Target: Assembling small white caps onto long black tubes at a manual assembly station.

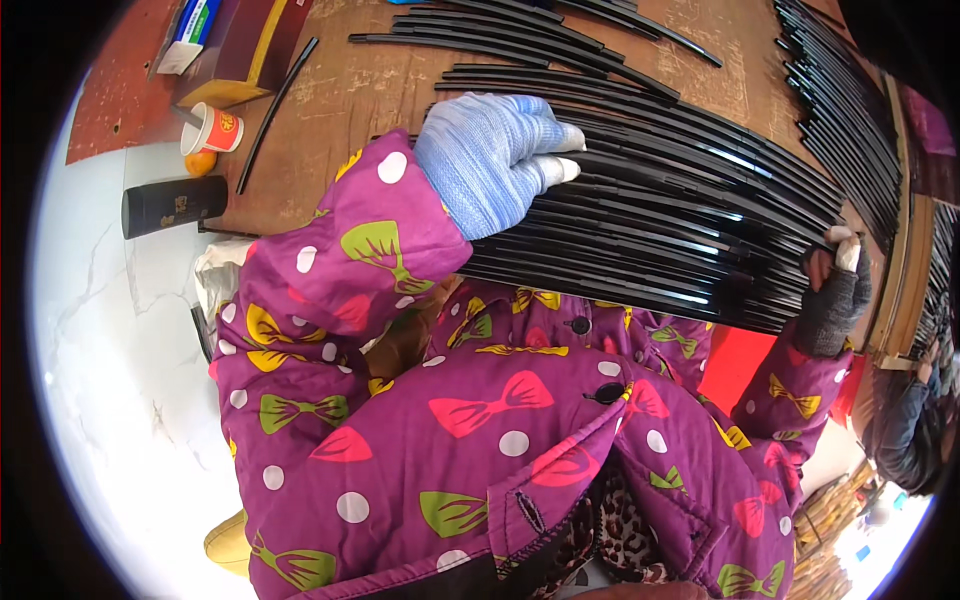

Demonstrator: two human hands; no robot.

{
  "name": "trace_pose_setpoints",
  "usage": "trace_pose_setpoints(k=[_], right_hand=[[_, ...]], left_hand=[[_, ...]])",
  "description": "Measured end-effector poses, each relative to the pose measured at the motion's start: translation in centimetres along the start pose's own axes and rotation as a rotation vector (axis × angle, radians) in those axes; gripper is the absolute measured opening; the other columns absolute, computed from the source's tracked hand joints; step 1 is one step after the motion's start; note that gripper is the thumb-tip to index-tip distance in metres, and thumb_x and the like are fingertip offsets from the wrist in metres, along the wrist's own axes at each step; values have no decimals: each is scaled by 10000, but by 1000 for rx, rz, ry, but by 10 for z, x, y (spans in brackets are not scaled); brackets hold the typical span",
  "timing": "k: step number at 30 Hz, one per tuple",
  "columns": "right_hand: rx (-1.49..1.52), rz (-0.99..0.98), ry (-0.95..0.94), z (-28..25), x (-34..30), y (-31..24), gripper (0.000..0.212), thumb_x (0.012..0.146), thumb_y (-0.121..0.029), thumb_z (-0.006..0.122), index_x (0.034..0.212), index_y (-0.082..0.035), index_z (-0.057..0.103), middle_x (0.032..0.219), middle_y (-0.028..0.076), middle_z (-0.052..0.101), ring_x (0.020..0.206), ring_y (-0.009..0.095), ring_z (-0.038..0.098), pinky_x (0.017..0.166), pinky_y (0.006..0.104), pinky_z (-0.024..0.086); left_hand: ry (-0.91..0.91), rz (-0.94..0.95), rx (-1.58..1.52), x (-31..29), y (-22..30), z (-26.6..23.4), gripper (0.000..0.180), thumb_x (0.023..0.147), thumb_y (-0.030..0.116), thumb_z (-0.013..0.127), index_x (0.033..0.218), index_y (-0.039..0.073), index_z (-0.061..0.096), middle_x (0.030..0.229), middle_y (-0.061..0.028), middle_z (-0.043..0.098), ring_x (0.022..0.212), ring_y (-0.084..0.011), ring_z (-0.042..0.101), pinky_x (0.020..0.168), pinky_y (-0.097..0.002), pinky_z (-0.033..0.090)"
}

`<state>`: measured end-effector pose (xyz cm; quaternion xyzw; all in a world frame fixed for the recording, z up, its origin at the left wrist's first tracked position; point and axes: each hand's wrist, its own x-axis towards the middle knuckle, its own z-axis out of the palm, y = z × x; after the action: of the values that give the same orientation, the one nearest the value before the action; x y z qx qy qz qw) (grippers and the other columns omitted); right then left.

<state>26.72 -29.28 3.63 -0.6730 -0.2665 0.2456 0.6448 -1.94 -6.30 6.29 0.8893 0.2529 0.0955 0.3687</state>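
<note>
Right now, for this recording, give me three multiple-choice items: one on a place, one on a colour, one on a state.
1. Where does the paper cup stand?
A. on the far left of the wooden bench
B. on top of the strip bundle
C. in the person's lap

2. What colour is the glove on the left hand?
A. red
B. light blue
C. yellow

3. How does the bundle of black strips stand?
A. lying loose with no hand on it
B. held between both hands
C. hanging from a hook

Answers:
1 A, the cup sits at the bench's left end, beside an orange fruit.
2 B, the knit glove is pale blue with white fingertips.
3 B, the left hand lies on the bundle's left part and the right hand, in a dark fingerless glove, grips its right end.
</note>
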Motion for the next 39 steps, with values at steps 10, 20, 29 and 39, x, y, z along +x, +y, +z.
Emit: trace_pose_setpoints(k=[10,20,29,39], right_hand=[[-139,-165,63,52,-27,-28,306,859,-295,476,886,-3,563,585,5,474,457,42,357,424,185,248],[-74,-23,-226,78,-35,-26,265,861,-261,475,909,-19,570,548,5,466,448,69,408,430,211,314],[249,115,-210,-11,-2,6,276,888,-267,433,924,-6,510,542,1,426,413,86,356,436,230,298],[266,188,-117,-7,-11,-1,254,834,-222,525,952,3,515,627,38,484,515,125,425,507,266,357]], left_hand=[[-16,132,102,-1,11,9,192,708,164,636,876,71,631,744,-80,587,659,-226,573,608,-291,446],[10,211,187,-5,6,4,217,728,241,615,889,98,633,781,-66,601,695,-230,585,619,-307,464],[-99,-364,-140,-13,-27,-29,199,764,118,594,911,-14,619,712,-60,606,654,-100,550,622,-235,444],[-36,-457,-311,-14,-24,-29,237,721,124,668,913,-9,628,767,-66,629,685,-103,555,641,-229,443]])
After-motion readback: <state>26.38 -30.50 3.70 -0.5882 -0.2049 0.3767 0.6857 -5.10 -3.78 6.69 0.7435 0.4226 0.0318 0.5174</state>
